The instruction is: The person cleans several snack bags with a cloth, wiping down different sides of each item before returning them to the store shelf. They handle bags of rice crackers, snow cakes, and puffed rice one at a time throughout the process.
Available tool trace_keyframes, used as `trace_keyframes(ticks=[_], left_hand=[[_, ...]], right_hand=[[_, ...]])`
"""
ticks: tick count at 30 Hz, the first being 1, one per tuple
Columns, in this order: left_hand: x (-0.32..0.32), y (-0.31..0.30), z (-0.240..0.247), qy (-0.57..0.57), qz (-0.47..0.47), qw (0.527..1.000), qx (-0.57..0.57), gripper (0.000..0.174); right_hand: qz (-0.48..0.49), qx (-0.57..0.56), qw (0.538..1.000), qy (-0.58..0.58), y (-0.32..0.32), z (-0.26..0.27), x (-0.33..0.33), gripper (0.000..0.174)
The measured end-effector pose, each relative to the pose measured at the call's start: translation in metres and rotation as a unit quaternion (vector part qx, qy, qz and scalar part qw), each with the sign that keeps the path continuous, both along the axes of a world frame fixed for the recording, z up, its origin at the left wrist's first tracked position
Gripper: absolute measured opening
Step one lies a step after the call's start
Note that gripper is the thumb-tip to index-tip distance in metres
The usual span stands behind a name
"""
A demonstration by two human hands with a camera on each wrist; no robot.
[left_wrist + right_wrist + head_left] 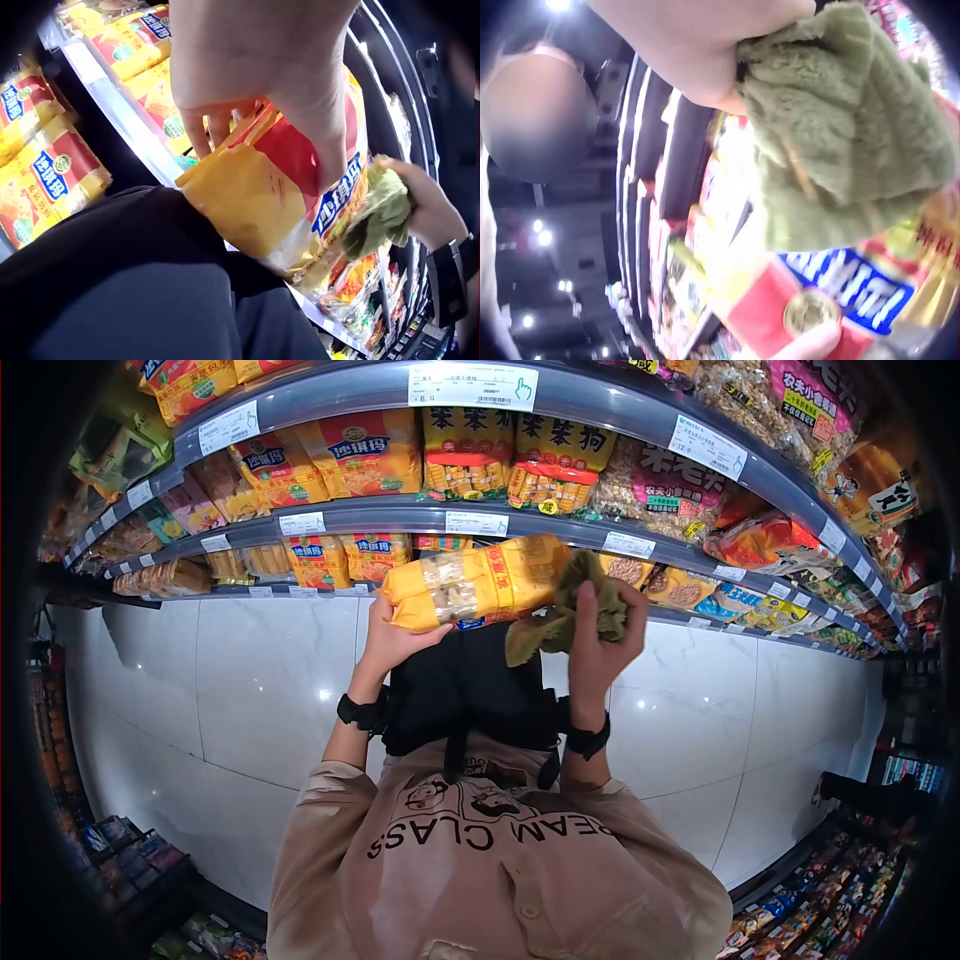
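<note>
A yellow snack package (470, 582) with red and blue print is held up in front of the shelves. My left hand (392, 638) grips its left end; in the left wrist view the fingers and thumb of that hand (262, 82) wrap the package (255, 195). My right hand (602, 645) holds a crumpled green cloth (580, 610) at the package's right end. In the right wrist view the cloth (847, 127) hangs from the right hand (705, 45) over the package (840, 300), hiding part of its face.
Curved store shelves (385, 515) with price tags carry rows of bagged snacks (360, 455) ahead. Below lies a pale tiled floor (250, 680). More stocked shelves stand at the lower left and lower right. A dark bag or garment (465, 690) is at the waist.
</note>
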State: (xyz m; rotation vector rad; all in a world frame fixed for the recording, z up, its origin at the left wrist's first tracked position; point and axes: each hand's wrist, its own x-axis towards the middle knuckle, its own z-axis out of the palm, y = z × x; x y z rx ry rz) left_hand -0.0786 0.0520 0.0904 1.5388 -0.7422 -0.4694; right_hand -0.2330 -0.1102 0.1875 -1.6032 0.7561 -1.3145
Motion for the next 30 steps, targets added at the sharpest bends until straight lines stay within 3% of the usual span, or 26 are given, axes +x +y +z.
trace_keyframes(ticks=[1,2,3,4,5,6,7,9,11,13,16,18,22,25,27,30], left_hand=[[-0.005,0.000,0.013,0.045,-0.019,0.999,0.002,0.054],[-0.006,0.001,0.010,0.045,-0.022,0.999,0.003,0.054],[-0.005,0.000,0.004,-0.004,0.001,1.000,0.011,0.051],[-0.007,0.002,-0.002,-0.053,0.022,0.998,0.019,0.047],[-0.021,0.013,-0.009,0.329,0.067,0.936,-0.107,0.046],[-0.031,0.026,-0.031,0.337,0.005,0.920,-0.199,0.050],[-0.028,0.023,-0.027,0.338,0.003,0.920,-0.198,0.050],[-0.017,0.009,-0.013,0.217,0.018,0.973,-0.077,0.052],[-0.011,0.002,0.000,0.095,0.039,0.993,0.049,0.054],[-0.012,0.000,0.007,0.092,0.022,0.995,0.025,0.055],[-0.007,-0.009,0.014,0.087,0.019,0.996,-0.012,0.057],[-0.006,-0.011,0.016,0.084,0.007,0.996,-0.031,0.056],[-0.003,-0.009,0.013,0.081,-0.006,0.997,0.000,0.055],[-0.003,-0.010,0.012,0.105,0.012,0.993,-0.061,0.053],[-0.003,-0.010,0.015,0.090,0.034,0.995,-0.033,0.052],[-0.003,-0.008,0.015,0.086,0.025,0.996,-0.008,0.052]], right_hand=[[0.025,-0.010,0.999,0.032,0.010,-0.004,0.009,0.020],[0.047,-0.095,0.987,0.124,0.026,-0.003,0.018,0.022],[0.076,-0.252,0.950,0.166,0.044,-0.005,0.033,0.026],[0.195,-0.323,0.905,0.194,0.061,0.007,0.038,0.032],[0.285,-0.299,0.890,0.194,0.084,-0.009,0.043,0.035],[0.372,-0.271,0.867,0.191,0.099,-0.026,0.046,0.037],[0.370,-0.270,0.868,0.192,0.097,-0.032,0.047,0.037],[0.329,-0.275,0.893,0.140,0.089,-0.038,0.048,0.038],[0.217,-0.328,0.910,0.131,0.059,-0.026,0.043,0.043],[0.135,-0.291,0.935,0.154,0.024,-0.011,0.034,0.045],[0.023,-0.197,0.971,0.130,-0.018,-0.012,0.036,0.027],[0.004,-0.188,0.973,0.136,-0.023,-0.020,0.039,0.026],[0.159,-0.235,0.945,0.161,0.023,-0.038,0.051,0.038],[0.166,-0.230,0.937,0.203,0.029,-0.058,0.052,0.033],[0.098,-0.244,0.960,0.099,0.012,-0.081,0.048,0.035],[0.011,-0.062,0.988,0.142,-0.015,-0.089,0.030,0.019]])
